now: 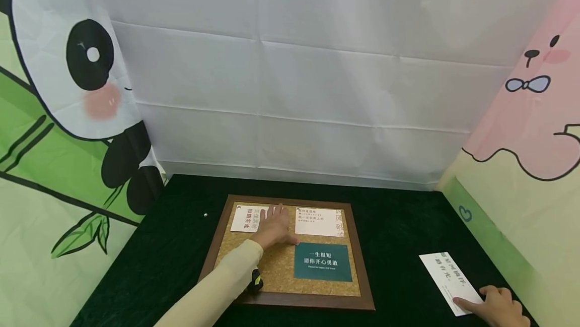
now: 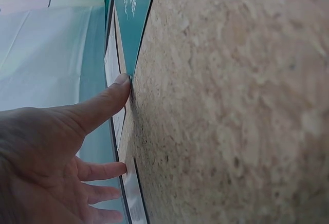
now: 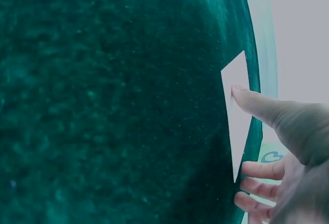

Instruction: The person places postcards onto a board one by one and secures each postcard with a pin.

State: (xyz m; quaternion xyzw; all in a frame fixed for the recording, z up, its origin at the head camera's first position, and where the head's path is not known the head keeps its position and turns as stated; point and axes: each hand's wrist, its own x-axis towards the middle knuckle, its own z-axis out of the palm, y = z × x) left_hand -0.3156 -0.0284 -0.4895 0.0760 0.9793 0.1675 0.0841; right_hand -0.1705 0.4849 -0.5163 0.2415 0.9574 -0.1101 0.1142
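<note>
My left hand (image 1: 274,229) rests over the framed corkboard (image 1: 281,279), fingers spread. Its thumb presses the top left corner of a teal card (image 1: 322,261) with white writing, as the left wrist view (image 2: 132,18) also shows. The other fingertips reach the right part of a white card (image 1: 244,218) at the board's upper left. On the dark green tabletop at the right, my right hand (image 1: 498,307) holds a white card with grey writing (image 1: 446,276) across its near end. The thumb lies on one side and the fingers are at the opposite edge (image 3: 239,131).
Another white card (image 1: 319,222) with reddish print is on the board's upper right. A small pale round thing (image 1: 206,214) lies on the dark green cloth (image 1: 394,236) left of the board. White, panda and pink bear sheets (image 1: 317,85) surround the table.
</note>
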